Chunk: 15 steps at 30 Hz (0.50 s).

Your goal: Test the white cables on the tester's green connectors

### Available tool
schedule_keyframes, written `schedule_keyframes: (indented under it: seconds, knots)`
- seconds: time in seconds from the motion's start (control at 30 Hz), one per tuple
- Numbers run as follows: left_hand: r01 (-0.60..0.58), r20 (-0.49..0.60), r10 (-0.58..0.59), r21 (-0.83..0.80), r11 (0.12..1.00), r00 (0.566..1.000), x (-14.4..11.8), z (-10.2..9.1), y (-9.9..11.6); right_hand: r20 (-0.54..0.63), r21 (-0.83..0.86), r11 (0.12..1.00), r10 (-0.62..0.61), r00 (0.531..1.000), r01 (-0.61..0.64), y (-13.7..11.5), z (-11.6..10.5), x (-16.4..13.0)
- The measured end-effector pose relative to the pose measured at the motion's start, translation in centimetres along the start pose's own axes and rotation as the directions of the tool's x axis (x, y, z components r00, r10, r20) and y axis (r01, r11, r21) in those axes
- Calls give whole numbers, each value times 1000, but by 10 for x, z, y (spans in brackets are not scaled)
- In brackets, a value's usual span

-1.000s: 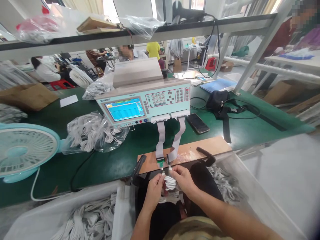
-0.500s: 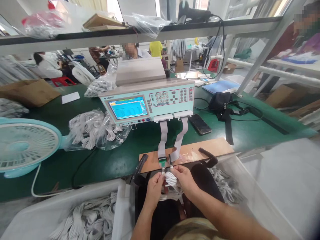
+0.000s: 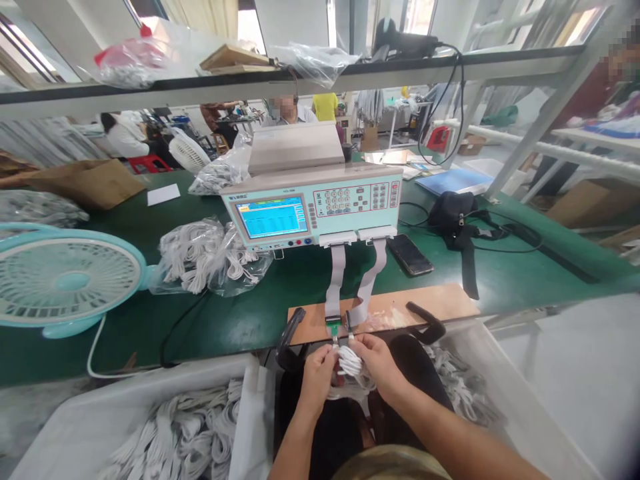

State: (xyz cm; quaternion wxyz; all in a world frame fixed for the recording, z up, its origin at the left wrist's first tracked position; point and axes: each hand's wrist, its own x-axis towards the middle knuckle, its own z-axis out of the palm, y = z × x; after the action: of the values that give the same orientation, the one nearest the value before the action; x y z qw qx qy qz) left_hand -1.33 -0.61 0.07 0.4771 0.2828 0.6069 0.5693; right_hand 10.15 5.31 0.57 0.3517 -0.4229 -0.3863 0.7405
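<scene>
A coiled white cable (image 3: 350, 362) hangs between my two hands, just past the table's front edge. My left hand (image 3: 320, 368) is closed on one end of it, right below a small green circuit board (image 3: 335, 328). My right hand (image 3: 373, 357) pinches the other end at a second connector. Two grey ribbon cables (image 3: 336, 283) run from these connectors up to the tester (image 3: 320, 207), whose blue screen (image 3: 276, 219) is lit. Whether the cable's plugs are fully seated is too small to tell.
A wooden board (image 3: 395, 310) lies along the table edge. White bins of cables (image 3: 185, 433) stand at both sides of my legs. On the green table are a fan (image 3: 70, 280), bagged cables (image 3: 193, 257), a phone (image 3: 411, 255) and a black bag (image 3: 453, 213). A person sits behind the tester.
My view has turned slightly left, so everything sits further right. Both hands keep their hold on the cable ends at the connectors.
</scene>
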Motion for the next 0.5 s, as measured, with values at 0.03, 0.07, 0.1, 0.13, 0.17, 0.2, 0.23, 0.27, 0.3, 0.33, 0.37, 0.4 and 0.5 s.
schedule_keyframes:
  seconds: [0.03, 0.07, 0.1, 0.13, 0.17, 0.2, 0.23, 0.27, 0.3, 0.33, 0.37, 0.4, 0.5]
  knots:
    - [7, -19, -8, -16, 1000, 1000, 0, 1, -1, 2, -8, 1000, 0, 1000, 0, 0, 0, 0]
    - [15, -36, -16, -32, 999, 999, 0, 2, -1, 5, -13, 1000, 1, 1000, 0, 0, 0, 1]
    - [18, -49, -20, -44, 999, 999, -1, 3, -2, 10, -14, 1000, 3, 1000, -2, 0, 0, 1]
    - [17, -58, -20, -53, 998, 998, -1, 5, -3, 13, -13, 1000, 4, 1000, -4, 0, -1, 1]
    - [12, -67, -16, -58, 998, 998, -2, 6, -4, 15, -11, 1000, 4, 1000, -3, 0, 0, 1]
    - [4, -76, -8, -61, 998, 997, -3, 7, -4, 15, -10, 1000, 2, 1000, -2, 0, 0, 1]
    - [-5, -82, -1, -64, 998, 997, -3, 8, -6, 15, -11, 1000, 0, 1000, 1, 0, 0, 1]
    - [-12, -84, 6, -68, 998, 996, -4, 8, -7, 15, -15, 1000, -2, 1000, 2, -1, 0, 1]
    - [-19, -85, 13, -72, 997, 996, -4, 8, -9, 14, -19, 1000, -3, 1000, 4, -1, 0, 0]
    - [-26, -78, 20, -73, 997, 997, -5, 8, -10, 17, -24, 1000, -2, 1000, 3, -1, 0, 0]
    - [-33, -67, 29, -71, 997, 997, -5, 8, -12, 20, -27, 1000, 0, 1000, 0, -1, 0, 0]
    - [-43, -54, 39, -66, 997, 998, -5, 7, -14, 23, -31, 1000, 1, 1000, 0, -2, 0, 0]
    - [-53, -37, 51, -50, 997, 998, -3, 6, -19, 24, -32, 999, -14, 1000, 15, -4, 1, -1]
